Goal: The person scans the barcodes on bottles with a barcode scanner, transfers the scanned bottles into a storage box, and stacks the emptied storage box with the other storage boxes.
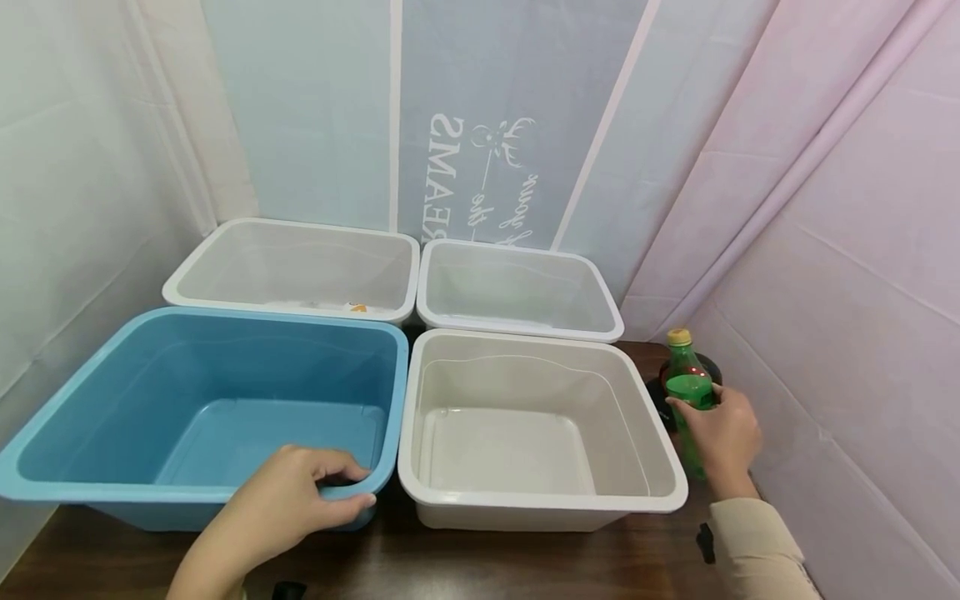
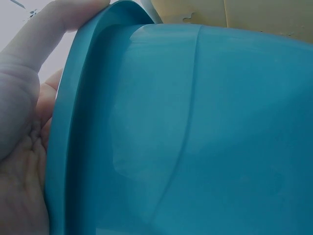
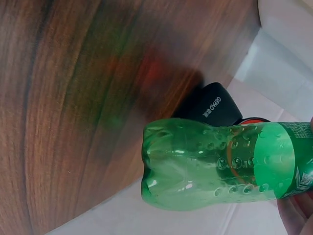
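Note:
At the right side, my right hand (image 1: 723,429) grips a green plastic bottle (image 1: 684,360) with a yellow cap, held upright round its label. The right wrist view shows the bottle's bumpy lower part (image 3: 195,166), its base apart from the wooden table top as far as I can see. My left hand (image 1: 300,492) holds the near right corner of a blue basin (image 1: 292,358), the thumb outside and the fingers over the rim. In the left wrist view, the thumb lies along the blue rim (image 2: 73,112).
A beige basin (image 1: 543,500) stands between the hands, right of the blue one. Behind are two white basins (image 1: 300,229) (image 1: 517,247); the left one has a small orange-and-white item (image 1: 357,307). A black object (image 3: 212,105) is behind the bottle. Fabric walls (image 1: 847,250) surround the table (image 1: 480,567).

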Motion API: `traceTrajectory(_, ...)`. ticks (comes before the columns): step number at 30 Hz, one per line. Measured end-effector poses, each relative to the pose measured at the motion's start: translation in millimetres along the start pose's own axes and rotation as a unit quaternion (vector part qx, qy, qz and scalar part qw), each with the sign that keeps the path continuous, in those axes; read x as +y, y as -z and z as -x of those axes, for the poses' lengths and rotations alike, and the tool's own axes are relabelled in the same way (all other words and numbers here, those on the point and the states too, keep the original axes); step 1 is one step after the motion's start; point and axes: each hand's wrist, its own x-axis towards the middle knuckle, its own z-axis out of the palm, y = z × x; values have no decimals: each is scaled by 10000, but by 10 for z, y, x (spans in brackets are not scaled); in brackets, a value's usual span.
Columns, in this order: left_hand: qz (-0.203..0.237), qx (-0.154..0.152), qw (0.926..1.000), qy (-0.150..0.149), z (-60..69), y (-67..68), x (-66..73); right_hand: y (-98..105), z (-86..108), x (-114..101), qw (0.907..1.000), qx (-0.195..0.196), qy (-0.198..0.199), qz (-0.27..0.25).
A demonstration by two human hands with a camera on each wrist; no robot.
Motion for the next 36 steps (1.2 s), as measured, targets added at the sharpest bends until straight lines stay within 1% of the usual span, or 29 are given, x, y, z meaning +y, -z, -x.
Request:
traceTrajectory(5, -101, 71, 9999, -41, 1, 0, -2, -26, 60, -1, 9995, 226, 228, -64)
traceTrajectory(11, -81, 67, 9999, -30, 5, -2, -13, -16, 97, 4, 9976, 479, 469, -176)
traceTrajectory(17, -98, 82, 9999, 10, 12, -4, -27, 6, 98, -6, 9957, 715, 509, -301)
traceTrajectory(20, -131, 98, 9999, 28, 12, -6, -28, 23, 93, -17, 9954, 757, 486, -327)
traceTrajectory(27, -186, 108, 9998, 12, 5, -5, -21, 48, 86, -40, 9969, 634, 370, -292)
traceTrajectory(32, -156, 70, 9999, -7, -3, -3, -19, 80, 68, -81, 9984, 434, 235, -273)
traceTrajectory(36, -127, 69, 9999, -59, -3, 1, -17, 139, 15, -138, 9985, 292, 261, -385)
